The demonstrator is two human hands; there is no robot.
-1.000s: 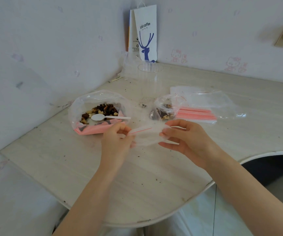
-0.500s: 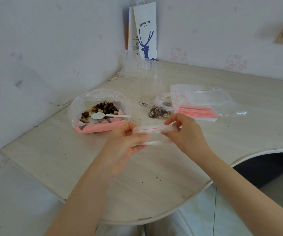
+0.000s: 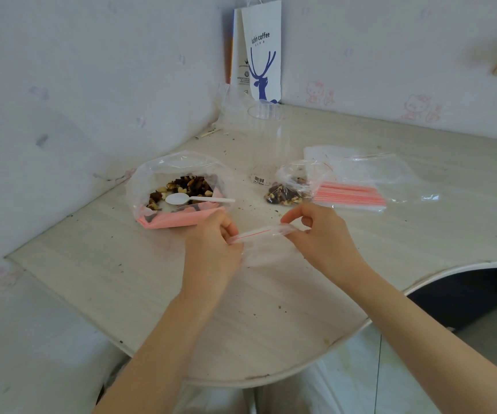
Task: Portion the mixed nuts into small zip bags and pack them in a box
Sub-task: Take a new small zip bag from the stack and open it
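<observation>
An empty small zip bag (image 3: 263,245) with a red zip line hangs between my hands over the middle of the table. My left hand (image 3: 211,243) pinches its left end and my right hand (image 3: 322,234) pinches its right end. Behind my left hand lies the large open bag of mixed nuts (image 3: 181,189) on a pink base, with a white plastic spoon (image 3: 193,199) resting in it. A small bag holding nuts (image 3: 292,189) lies behind my right hand.
A stack of unused zip bags (image 3: 357,186) with red strips lies at the right. A clear plastic cup (image 3: 266,144) stands behind the nuts, and a white paper coffee bag (image 3: 260,52) leans in the wall corner. The table edge (image 3: 345,339) curves inward at the right.
Both hands have kept hold of the small zip bag and worked along its top edge; the bag is now stretched flatter between them, a little lower over the table.
</observation>
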